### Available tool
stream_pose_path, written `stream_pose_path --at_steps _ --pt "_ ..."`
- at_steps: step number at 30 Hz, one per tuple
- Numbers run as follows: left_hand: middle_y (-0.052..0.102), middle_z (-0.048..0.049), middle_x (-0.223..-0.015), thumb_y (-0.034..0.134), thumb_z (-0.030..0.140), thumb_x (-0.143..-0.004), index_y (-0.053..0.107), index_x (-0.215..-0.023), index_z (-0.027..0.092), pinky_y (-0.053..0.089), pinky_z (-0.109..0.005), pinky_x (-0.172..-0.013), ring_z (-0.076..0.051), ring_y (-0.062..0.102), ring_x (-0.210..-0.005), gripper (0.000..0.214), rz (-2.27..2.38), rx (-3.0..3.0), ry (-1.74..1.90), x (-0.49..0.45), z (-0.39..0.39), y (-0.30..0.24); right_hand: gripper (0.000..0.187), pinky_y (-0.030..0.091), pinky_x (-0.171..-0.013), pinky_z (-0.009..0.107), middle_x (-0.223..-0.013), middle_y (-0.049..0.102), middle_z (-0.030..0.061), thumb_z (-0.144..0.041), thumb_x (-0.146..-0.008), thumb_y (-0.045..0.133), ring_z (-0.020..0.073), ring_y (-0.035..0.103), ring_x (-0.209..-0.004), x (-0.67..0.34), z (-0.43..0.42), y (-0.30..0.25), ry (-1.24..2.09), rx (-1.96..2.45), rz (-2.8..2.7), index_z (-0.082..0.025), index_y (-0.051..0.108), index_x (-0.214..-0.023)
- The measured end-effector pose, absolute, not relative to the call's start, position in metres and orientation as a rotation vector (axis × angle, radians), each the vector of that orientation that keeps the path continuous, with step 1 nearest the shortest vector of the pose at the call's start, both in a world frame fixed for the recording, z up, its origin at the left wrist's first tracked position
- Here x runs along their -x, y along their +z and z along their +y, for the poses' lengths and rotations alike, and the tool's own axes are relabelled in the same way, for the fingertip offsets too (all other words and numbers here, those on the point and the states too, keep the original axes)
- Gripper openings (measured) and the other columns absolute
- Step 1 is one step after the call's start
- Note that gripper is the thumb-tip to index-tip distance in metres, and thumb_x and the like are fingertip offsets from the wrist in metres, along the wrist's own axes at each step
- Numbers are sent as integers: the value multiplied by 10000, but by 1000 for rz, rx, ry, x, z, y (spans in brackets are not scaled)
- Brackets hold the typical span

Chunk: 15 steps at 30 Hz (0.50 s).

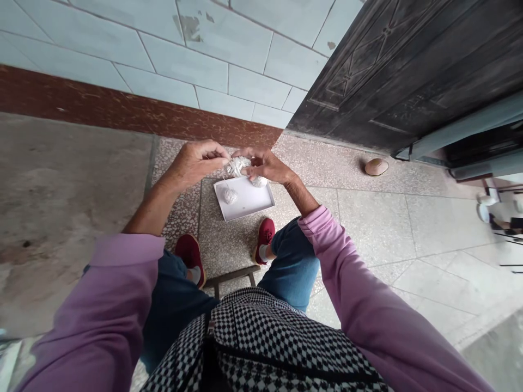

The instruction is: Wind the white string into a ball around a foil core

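Note:
My right hand (pixel 265 165) is curled around a bundle of white yarn (pixel 236 166), held up in front of me above a shallow white box (pixel 249 206). From the left, my left hand (pixel 204 158) pinches a strand of the yarn between thumb and fingertips, close against the bundle. One small white ball of yarn (pixel 230 196) lies in the box on its left side. Another white ball (pixel 260 182) shows just under my right hand, partly covered by it. A thin strand hangs between the bundle and the ball on the left.
The box rests on the speckled stone floor (pixel 229 239) between my red shoes (pixel 266 233). A tiled wall (pixel 204 54) with a red-brown base rises ahead. To the right stand a dark wooden door (pixel 368 71) and a small tan domed object (pixel 376 167) on the floor.

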<state>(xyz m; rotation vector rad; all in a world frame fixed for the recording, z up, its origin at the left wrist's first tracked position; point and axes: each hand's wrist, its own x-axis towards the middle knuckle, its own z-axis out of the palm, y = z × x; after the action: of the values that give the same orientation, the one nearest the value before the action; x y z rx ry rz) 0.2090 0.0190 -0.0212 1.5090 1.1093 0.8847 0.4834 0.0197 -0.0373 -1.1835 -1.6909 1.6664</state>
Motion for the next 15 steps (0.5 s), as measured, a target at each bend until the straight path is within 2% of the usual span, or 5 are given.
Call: stream_pose_path --at_steps 4,7,12,15 --pt "704 -13 -720 983 152 -907 900 -882 206 496 -304 -670 -165 601 -643 102 1022 -1328 900 -206 24 -30 418 630 -841 295 -1189 881 38 -368 -934 1125 150 709 -948 -483 15 -30 1784 1151 -1519 -178 894 -1225" --pt "699 -59 -769 1090 297 -867 872 -866 206 530 -323 -651 -183 642 -651 237 926 -1115 953 -207 27 -36 411 654 -865 305 -1188 877 34 -389 -985 1084 157 737 -950 -480 10 -25 1800 1138 -1449 -199 897 -1299" --pt "747 -89 -857 1190 430 -766 836 -845 224 476 -280 -571 -184 638 -702 417 783 -873 1030 -218 25 -45 774 718 -817 287 -1296 833 34 -503 -878 1159 159 716 -898 -475 11 -33 1853 959 -1338 -257 811 -1525" --pt "729 -69 -858 1208 485 -816 795 -843 228 492 -264 -558 -169 641 -712 488 785 -812 1101 -227 24 -53 867 756 -834 289 -1348 822 51 -618 -892 1169 170 726 -920 -471 11 -39 1779 942 -1347 -279 768 -1582"
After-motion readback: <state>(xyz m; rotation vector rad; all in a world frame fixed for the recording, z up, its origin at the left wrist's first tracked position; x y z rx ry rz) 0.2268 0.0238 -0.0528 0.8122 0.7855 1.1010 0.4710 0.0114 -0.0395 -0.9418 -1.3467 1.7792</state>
